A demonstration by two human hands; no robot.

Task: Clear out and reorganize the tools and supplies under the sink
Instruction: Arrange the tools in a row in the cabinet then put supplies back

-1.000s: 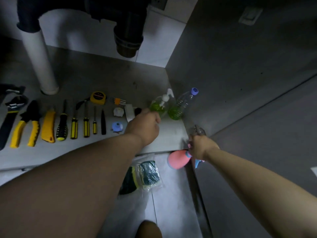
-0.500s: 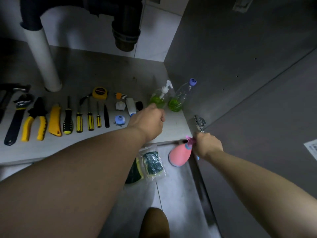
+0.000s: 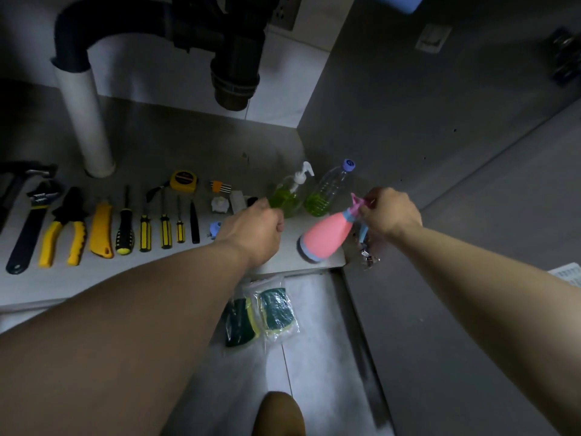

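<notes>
My right hand (image 3: 391, 212) grips the nozzle of a pink spray bottle (image 3: 325, 237), which hangs tilted over the right front corner of the cabinet floor (image 3: 188, 146). My left hand (image 3: 254, 228) is curled in a fist just in front of a pump bottle of green liquid (image 3: 287, 196); nothing shows in it. A clear bottle with a purple cap (image 3: 330, 190) stands beside the pump bottle. A row of tools lies to the left: wrench (image 3: 30, 228), yellow pliers (image 3: 64, 228), yellow knife (image 3: 101, 231), several screwdrivers (image 3: 144, 231), tape measure (image 3: 184, 181).
A white drain pipe (image 3: 85, 121) and black trap (image 3: 234, 64) rise at the back. A bag of green sponges (image 3: 261, 313) lies on the tiled floor in front. The grey cabinet side wall (image 3: 393, 105) and open door (image 3: 471, 309) close the right. Small white and blue parts (image 3: 220, 204) sit near my left hand.
My right hand has lifted the pink spray bottle from the floor up onto the level of the cabinet floor. My left hand stayed near the pump bottle.
</notes>
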